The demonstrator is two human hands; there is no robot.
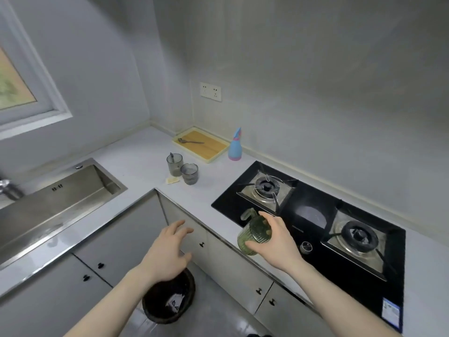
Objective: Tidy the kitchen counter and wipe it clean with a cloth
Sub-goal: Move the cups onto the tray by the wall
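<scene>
Right hand [272, 242]: lower centre-right of the frame, grip closed around a green ribbed glass jug [255, 235], fingers over its top and thumb at its lower side. The jug is tilted, handle toward the upper left, at the front edge of the worktop [136, 156] and over the near-left corner of the black gas hob [313, 227].

Left hand [167, 254]: lower centre of the frame, grip wide, fingers spread and holding nothing, above a dark round bin [170, 300] on the floor. The bin holds a scrap of printed wrapping.

Worktop, centre of the frame: two smoky clear cups, the taller one [174, 164] with a dark utensil standing in it, the shorter one [189, 173] just beside it to the right. A small pale yellow item [172, 180] lies at their foot; what it is cannot be told.

Far corner, upper centre: cream-rimmed wooden tray [209, 152] carrying a metal spoon [190, 141]. Blue spray bottle with pink trim [235, 145] stands just right of the tray, against the wall.

Left of the frame: steel sink [60, 200] set in the worktop, tap partly visible at the left edge.

Hob: two burners, a knob near the front.

Wall, upper centre: white double socket [210, 91].
</scene>
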